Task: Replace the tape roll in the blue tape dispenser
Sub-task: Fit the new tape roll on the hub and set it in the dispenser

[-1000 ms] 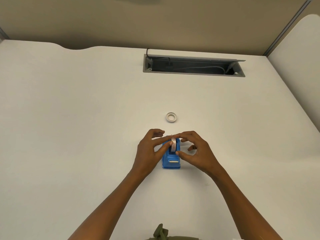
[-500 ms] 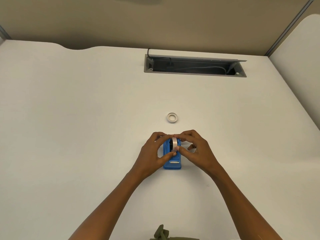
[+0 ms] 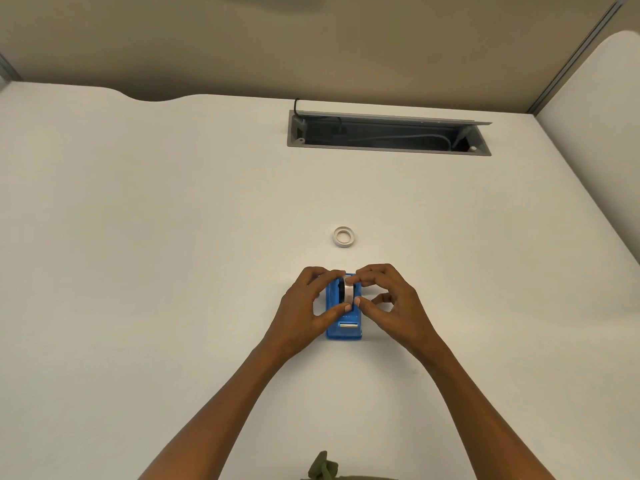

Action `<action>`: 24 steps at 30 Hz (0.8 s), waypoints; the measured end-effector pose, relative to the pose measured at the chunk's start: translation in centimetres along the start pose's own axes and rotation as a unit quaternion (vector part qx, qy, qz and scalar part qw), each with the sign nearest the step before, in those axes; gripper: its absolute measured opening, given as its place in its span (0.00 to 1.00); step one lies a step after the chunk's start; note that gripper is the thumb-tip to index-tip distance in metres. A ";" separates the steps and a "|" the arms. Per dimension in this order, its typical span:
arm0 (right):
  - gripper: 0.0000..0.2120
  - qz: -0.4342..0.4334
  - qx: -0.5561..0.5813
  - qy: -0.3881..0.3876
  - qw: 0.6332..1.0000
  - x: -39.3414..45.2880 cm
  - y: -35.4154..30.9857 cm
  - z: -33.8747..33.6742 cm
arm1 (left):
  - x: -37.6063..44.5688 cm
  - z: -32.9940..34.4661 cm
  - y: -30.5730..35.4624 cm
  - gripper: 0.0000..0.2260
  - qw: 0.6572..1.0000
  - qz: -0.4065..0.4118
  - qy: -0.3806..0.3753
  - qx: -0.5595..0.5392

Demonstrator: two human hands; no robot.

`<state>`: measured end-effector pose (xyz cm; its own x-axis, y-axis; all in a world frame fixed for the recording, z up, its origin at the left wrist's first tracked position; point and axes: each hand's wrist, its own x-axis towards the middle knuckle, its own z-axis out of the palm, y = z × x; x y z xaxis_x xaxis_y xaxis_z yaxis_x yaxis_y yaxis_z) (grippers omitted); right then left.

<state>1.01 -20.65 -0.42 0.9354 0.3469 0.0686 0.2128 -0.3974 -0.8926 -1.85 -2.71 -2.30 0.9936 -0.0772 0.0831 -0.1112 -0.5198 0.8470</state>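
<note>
Blue tape dispenser: sits flat on the white desk near the middle, cutter end toward the person, roll end away.
Cutter: a small metal strip shows on the near end of the dispenser, uncovered by either hand.
Olive cloth: a scrap at the very bottom edge, nearest the camera; too little shows to say what it is.
Left hand: curled over the dispenser's left side, thumb tip and forefinger pinched on the tape roll, one low and near, one over the top.
Right hand: mirrors it from the right, thumb and forefinger closed on the same roll, the other fingers bent loosely and apart from the dispenser.
Tape roll: pale, standing on edge in the dispenser's cradle, gripped from both sides; whether it is fully seated cannot be told.
What stands in the way: the fingers hide the far end of the dispenser and most of the roll's sides.
Empty tape core: a white ring lying flat on the desk beyond the hands, well apart from the dispenser.
Cable tray: a grey recessed slot farther back, lid raised, cords lying inside.
Partition: tan wall behind the desk.
</note>
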 end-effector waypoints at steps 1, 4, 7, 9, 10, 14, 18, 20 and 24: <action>0.17 0.001 0.001 0.000 1.000 0.0 0.0 0.0 | 0.0 0.0 0.0 0.22 1.000 0.000 0.001 -0.002; 0.17 0.006 0.005 0.002 1.000 0.1 -0.1 0.2 | -0.1 0.0 0.0 0.22 1.000 -0.002 0.004 -0.006; 0.18 0.008 0.001 0.003 1.000 0.1 0.0 0.3 | -0.1 0.2 -0.1 0.22 1.000 -0.001 0.009 -0.008; 0.19 0.012 0.001 0.002 1.000 0.1 0.1 0.4 | -0.2 0.2 0.0 0.21 1.000 -0.004 0.011 -0.005; 0.19 0.013 0.003 0.002 1.000 0.1 0.1 0.5 | -0.2 0.2 0.0 0.21 1.000 -0.004 0.012 -0.005; 0.20 0.016 0.010 0.001 1.000 0.2 0.0 0.6 | -0.1 0.2 0.2 0.22 1.000 -0.008 0.011 -0.013; 0.20 0.018 0.012 0.002 1.000 0.3 0.1 0.6 | -0.1 0.2 0.2 0.23 1.000 -0.010 0.011 -0.024; 0.20 0.019 0.011 0.005 1.000 0.4 0.1 0.6 | -0.1 0.1 0.3 0.24 0.999 -0.013 0.010 -0.027; 0.20 0.025 0.007 0.007 1.000 0.5 0.1 0.7 | 0.0 0.1 0.4 0.26 0.999 -0.019 0.003 -0.042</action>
<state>1.24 -19.90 -0.79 0.9488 0.3144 0.0299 0.1617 -0.4022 -0.9011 -1.88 -2.98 -1.98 0.9971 -0.0534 0.0535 -0.0718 -0.4492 0.8905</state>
